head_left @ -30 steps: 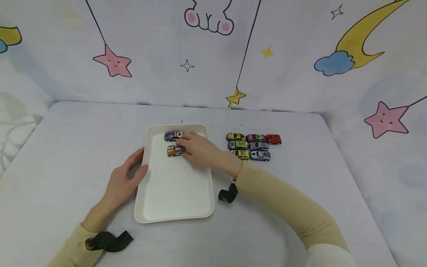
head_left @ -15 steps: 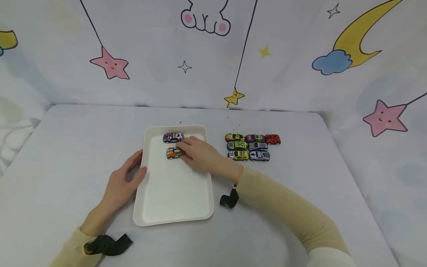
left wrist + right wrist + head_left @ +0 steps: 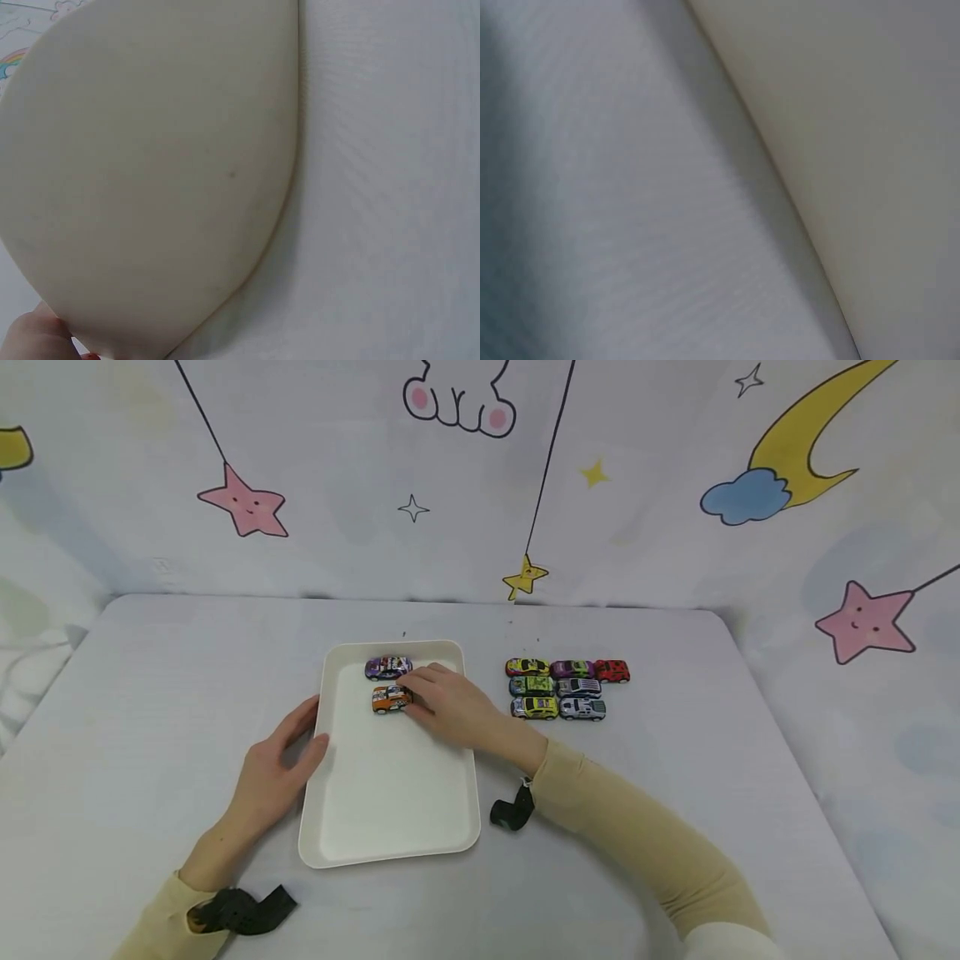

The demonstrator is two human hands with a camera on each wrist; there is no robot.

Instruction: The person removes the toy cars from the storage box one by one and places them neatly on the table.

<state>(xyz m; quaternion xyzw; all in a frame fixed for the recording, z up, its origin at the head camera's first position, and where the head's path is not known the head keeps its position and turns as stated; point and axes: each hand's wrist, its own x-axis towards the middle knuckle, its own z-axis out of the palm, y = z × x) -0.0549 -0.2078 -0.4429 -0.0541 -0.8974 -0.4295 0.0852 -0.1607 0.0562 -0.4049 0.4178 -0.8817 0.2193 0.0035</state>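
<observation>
A white tray [image 3: 390, 793] lies on the table, its left side held by my left hand [image 3: 266, 777] with the thumb over the rim. In the left wrist view a thumb [image 3: 37, 337] meets the tray's pale outer wall [image 3: 150, 165]. Inside the tray, my right hand [image 3: 453, 706] pinches the rear end of an orange toy car [image 3: 390, 699]. Its fingers hide part of that car. A purple toy car [image 3: 386, 667] sits just behind it, close to the fingertips. The right wrist view shows only tray wall [image 3: 870, 150] and tablecloth, without fingers.
To the right of the tray stand several toy cars in tight rows, among them a red car [image 3: 612, 671], a yellow car [image 3: 534, 708] and a silver car [image 3: 582, 709]. Dark straps [image 3: 513, 810] hang from both wrists. A patterned wall sheet [image 3: 360, 460] rises behind the table.
The view has shifted slightly. My right hand stays at the orange car, which has barely moved within the tray. My left hand keeps its place on the tray's side.
</observation>
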